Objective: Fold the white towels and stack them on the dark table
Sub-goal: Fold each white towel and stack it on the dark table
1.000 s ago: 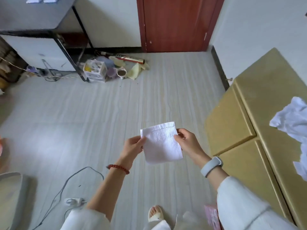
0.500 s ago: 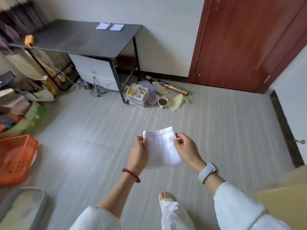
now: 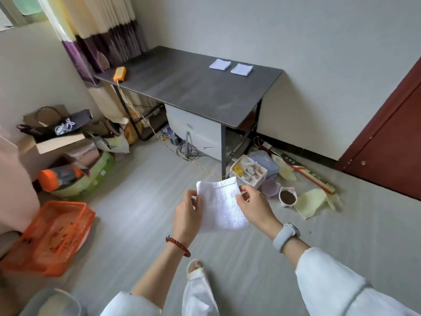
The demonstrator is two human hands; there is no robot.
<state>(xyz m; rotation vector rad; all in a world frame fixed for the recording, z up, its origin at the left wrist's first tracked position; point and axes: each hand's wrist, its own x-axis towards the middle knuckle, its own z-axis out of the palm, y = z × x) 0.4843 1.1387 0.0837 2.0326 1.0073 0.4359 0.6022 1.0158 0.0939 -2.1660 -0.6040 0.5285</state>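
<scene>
One dark table [image 3: 196, 87] is seen against the wall, with two folded white towels [image 3: 220, 64] laid side by side at its far end — near each other, not stacked — and one orange device [image 3: 119, 74] at its opposite end. In front of the table, above the floor, one folded white towel [image 3: 222, 207] is held up between two hands: its side edges are pinched by the left hand [image 3: 187, 217] and the right hand [image 3: 255, 207], fingers curled.
</scene>
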